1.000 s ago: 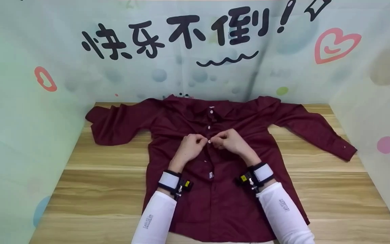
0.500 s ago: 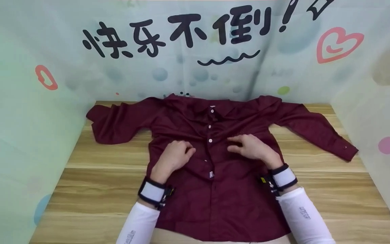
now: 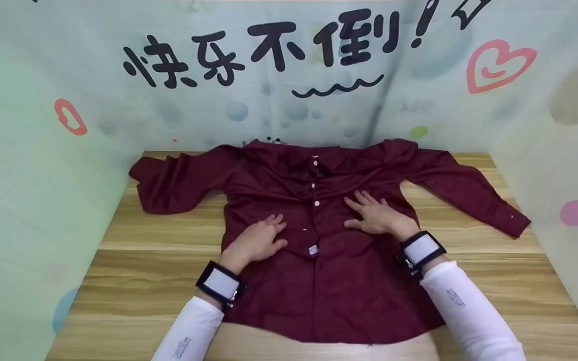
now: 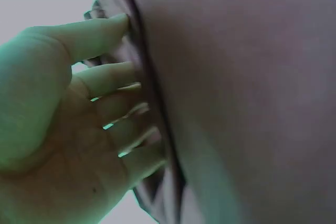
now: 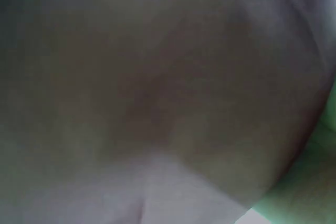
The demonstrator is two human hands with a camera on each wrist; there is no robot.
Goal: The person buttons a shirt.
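Note:
A dark red long-sleeved shirt [image 3: 279, 306] lies front up in the head view, white buttons down its upper middle and a small pale tag [image 3: 313, 249] on the placket. My left hand [image 3: 255, 241] rests palm down on the left side of the shirt front, fingers spread and holding nothing. On the other side my right hand [image 3: 375, 216] lies flat on the cloth, its fingers spread too. The left wrist view shows the left hand's fingers [image 4: 110, 80] straight against the cloth [image 4: 252, 77]. Cloth [image 5: 147, 87] fills most of the right wrist view.
Beneath the shirt is a wooden table [image 3: 138, 281]. A printed pale backdrop [image 3: 208, 115] with black characters stands behind it and along both sides. One sleeve [image 3: 168, 183] is folded at the left; the other [image 3: 469, 195] stretches out to the right.
Both hands have let go near the third button and moved apart, their fingers now spread on the cloth. The shirt's lower hem has shifted up a little.

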